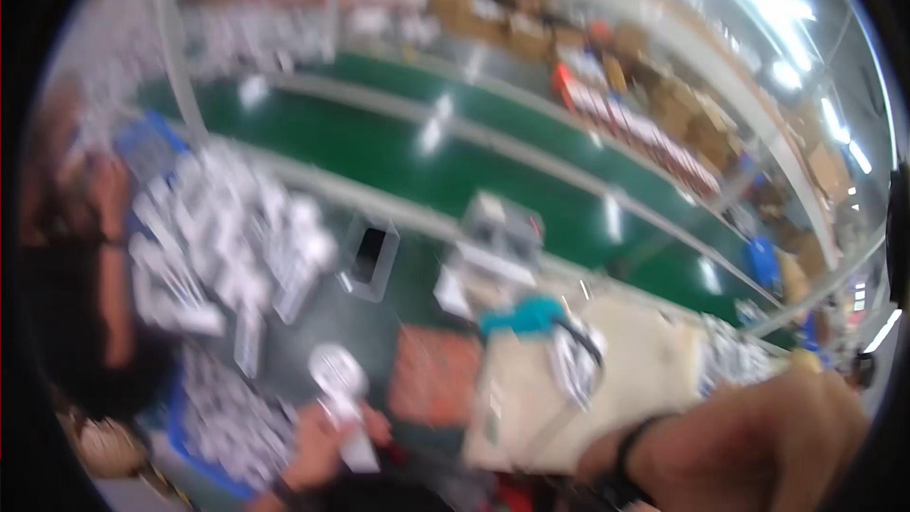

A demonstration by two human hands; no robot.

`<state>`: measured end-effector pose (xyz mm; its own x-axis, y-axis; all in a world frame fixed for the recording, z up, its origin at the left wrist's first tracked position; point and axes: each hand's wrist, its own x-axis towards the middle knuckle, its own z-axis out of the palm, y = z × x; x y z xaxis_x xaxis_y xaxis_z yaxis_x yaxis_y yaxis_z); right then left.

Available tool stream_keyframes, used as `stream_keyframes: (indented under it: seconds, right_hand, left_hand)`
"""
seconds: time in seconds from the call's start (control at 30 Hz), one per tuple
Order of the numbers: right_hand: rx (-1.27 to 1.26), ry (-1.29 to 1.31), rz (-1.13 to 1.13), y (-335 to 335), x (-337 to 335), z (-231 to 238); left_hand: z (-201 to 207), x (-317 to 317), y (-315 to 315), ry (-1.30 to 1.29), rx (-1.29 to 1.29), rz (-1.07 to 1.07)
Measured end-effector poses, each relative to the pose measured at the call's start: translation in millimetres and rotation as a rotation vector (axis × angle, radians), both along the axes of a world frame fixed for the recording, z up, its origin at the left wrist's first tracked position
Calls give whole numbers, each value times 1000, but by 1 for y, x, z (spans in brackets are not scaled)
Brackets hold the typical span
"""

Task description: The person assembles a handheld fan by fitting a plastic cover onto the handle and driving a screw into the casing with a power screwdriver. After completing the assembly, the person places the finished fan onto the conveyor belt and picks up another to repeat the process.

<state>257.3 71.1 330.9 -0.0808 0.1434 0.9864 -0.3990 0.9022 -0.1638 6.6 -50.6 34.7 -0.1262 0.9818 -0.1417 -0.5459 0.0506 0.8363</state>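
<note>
The picture is smeared by motion. At the lower left of centre my left hand (320, 446) is closed around a white part (338, 374) with a round head and a straight, handle-like lower end. The round head sticks up past the fingers over the dark table; its exact kind is too blurred to tell. An orange-red square pad (436, 374) lies just right of this hand. My right hand (801, 427) is raised large and close at the lower right, a dark band round its wrist. Its fingers are blurred and cannot be made out.
White parts (227, 228) lie heaped at the left, above a blue bin (227, 427) of white pieces. A clear tray (372, 256) holds a dark rectangle. A teal tool (521, 318) rests on a beige board (645, 341). A co-worker's arm (116, 294) is at far left.
</note>
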Motion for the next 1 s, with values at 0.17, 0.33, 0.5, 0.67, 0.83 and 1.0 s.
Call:
stream_keyframes:
  seconds: [0.17, 0.33, 0.5, 0.67, 0.83, 1.0]
  right_hand:
    - [-2, -57, 34, 5, 0, -8]
    - [-163, -195, 112, -8, -19, -35]
    - [-376, -466, 196, -18, -66, -65]
    - [-418, -436, 331, -20, -71, -80]
    - [-444, -400, 323, -31, -73, -79]
    - [-728, -551, 10, -37, -40, -135]
  left_hand:
    - [-2, -17, 0, 73, -112, 56]
    - [-1, -24, -11, 106, -93, 96]
    - [-17, -17, 2, -62, -226, -146]
    - [18, -19, 12, 250, -182, -250]
    - [31, -38, 30, 1077, -120, -296]
    - [16, -52, 39, 1091, 16, -144]
